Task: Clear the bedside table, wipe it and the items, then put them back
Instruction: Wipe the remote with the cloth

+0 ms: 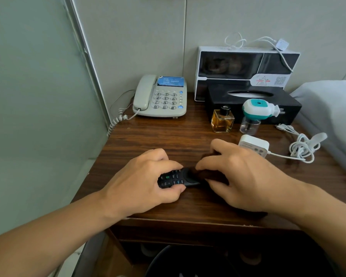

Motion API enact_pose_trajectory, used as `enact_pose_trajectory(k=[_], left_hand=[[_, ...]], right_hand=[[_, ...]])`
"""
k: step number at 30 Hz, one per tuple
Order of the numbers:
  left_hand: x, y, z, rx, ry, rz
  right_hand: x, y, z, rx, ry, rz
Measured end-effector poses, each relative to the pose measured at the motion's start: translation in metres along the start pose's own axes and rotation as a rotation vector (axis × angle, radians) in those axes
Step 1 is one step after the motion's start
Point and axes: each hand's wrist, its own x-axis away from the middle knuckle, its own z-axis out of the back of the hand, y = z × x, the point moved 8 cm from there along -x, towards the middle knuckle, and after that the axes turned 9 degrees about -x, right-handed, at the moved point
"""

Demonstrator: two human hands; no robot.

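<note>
A black remote control (174,179) lies near the front of the dark wooden bedside table (148,136). My left hand (146,176) grips its left end with thumb and fingers. My right hand (244,174) presses a dark brown cloth (212,174) over the remote's right end, and that end is hidden under the cloth. On the table behind stand a grey telephone (162,96), a black tissue box (248,100), an amber perfume bottle (222,120), a white-and-teal plug-in vaporiser (256,114) and a white charger (252,144) with a coiled cable (302,146).
A white-and-black box (246,64) leans on the back wall with a white cable on top. A frosted glass partition (38,116) bounds the left side. White bedding (332,108) lies at the right. A dark round bin (178,262) sits below the table's front.
</note>
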Motion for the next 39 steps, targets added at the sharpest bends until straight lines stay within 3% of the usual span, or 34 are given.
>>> enact_pose_trajectory(k=[8, 13, 17, 24, 39], left_hand=[[0.000, 0.000, 0.000, 0.015, -0.002, 0.018], [0.000, 0.000, 0.000, 0.007, 0.003, 0.026], [0.000, -0.002, 0.001, 0.023, 0.009, 0.034], [0.000, -0.001, 0.001, 0.048, -0.005, 0.054], [0.001, 0.000, 0.005, 0.025, 0.035, 0.048]], right_hand=[[0.007, 0.011, 0.010, 0.046, -0.026, -0.028], [-0.014, -0.015, -0.001, 0.061, 0.012, 0.082], [0.001, 0.005, 0.008, 0.055, -0.041, 0.000], [-0.018, -0.020, -0.007, 0.068, 0.000, 0.121], [-0.007, 0.002, 0.009, 0.069, -0.055, 0.056]])
